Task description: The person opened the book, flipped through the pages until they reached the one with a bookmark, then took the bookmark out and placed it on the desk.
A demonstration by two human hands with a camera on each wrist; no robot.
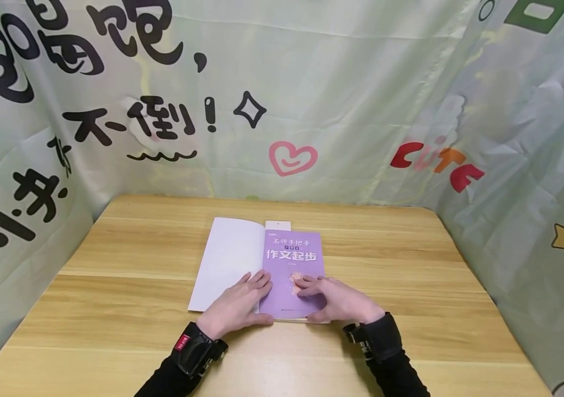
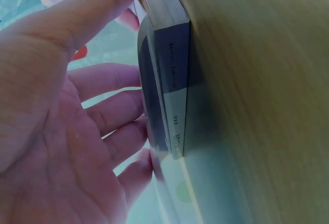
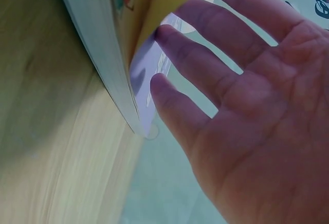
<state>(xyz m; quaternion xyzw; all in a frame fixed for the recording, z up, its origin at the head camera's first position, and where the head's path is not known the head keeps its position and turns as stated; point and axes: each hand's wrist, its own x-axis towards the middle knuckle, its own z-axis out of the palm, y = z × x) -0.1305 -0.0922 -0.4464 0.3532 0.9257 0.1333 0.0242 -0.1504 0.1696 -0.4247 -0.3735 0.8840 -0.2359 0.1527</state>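
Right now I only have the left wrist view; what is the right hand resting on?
Observer: In the head view, the right hand rests on the lower right part of a purple page with white lettering.
Operator: And what lies left of that page?
Observer: A blank white sheet, open beside it.
Operator: Anything past the page's far edge?
Observer: Yes, a small white strip shows just beyond it.

This is a curtained corner: printed cloth (image 1: 351,82) hangs behind and beside a wooden bench (image 1: 411,286); home or office, I cannot tell.
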